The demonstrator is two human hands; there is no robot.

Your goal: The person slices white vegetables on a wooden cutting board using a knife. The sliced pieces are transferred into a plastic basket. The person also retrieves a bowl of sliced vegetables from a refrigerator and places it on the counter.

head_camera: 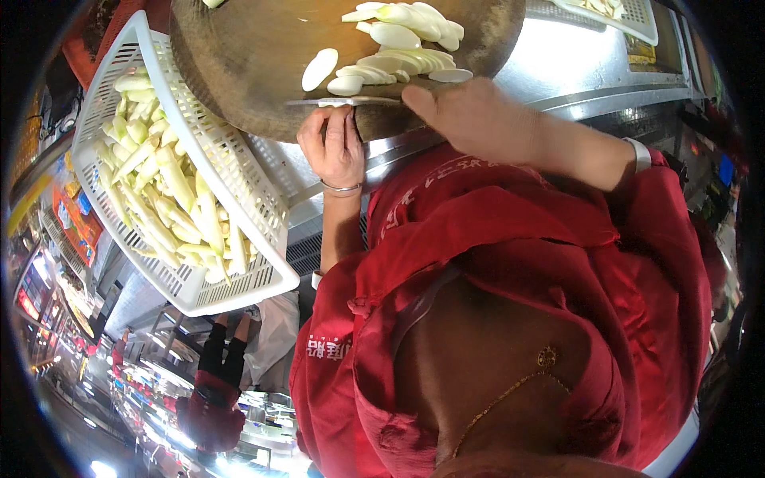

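A knife (343, 101), its blade seen edge-on, stands on a round wooden chopping block (257, 77). My right hand (472, 119), blurred, is closed at the knife's handle end; the handle itself is hidden. The bent fingertips of my left hand (334, 143) press against the near side of the blade, at a pale piece of vegetable mostly hidden by them. Just beyond the blade lie oval white vegetable slices (406, 60), some overlapping in rows. One slice (320, 69) lies apart to the left.
A white plastic basket (221, 185) of peeled, pale green-white stalks (173, 179) stands left of the block. Another white basket (642, 21) with cut pieces is at the top right. The block rests on a steel counter (574, 66). A person (212, 406) is in the background at lower left.
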